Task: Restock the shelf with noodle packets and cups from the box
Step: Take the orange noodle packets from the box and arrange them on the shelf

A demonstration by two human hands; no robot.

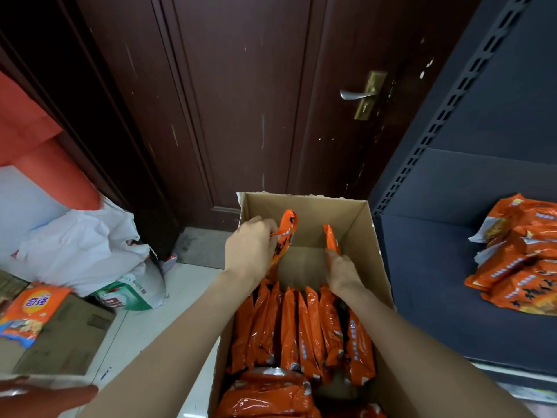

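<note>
An open cardboard box (pixel 361 236) stands on the floor in front of me. A row of orange noodle packets (pixel 301 324) stands upright in its near half; the far half shows bare cardboard. My left hand (pixel 251 248) is shut on one orange packet (pixel 284 233), lifted above the row at the box's left side. My right hand (pixel 343 273) grips another orange packet (pixel 331 239) near the box's right wall. On the dark blue shelf (pixel 428 282) to the right lies a pile of the same orange packets (pixel 521 254).
A dark wooden door (pixel 241 101) with a metal handle (pixel 358 93) rises behind the box. To the left are white plastic bags (pixel 81 245), a green and white bag (pixel 132 294), another carton (pixel 60 336) with an orange packet (pixel 30 312) on it.
</note>
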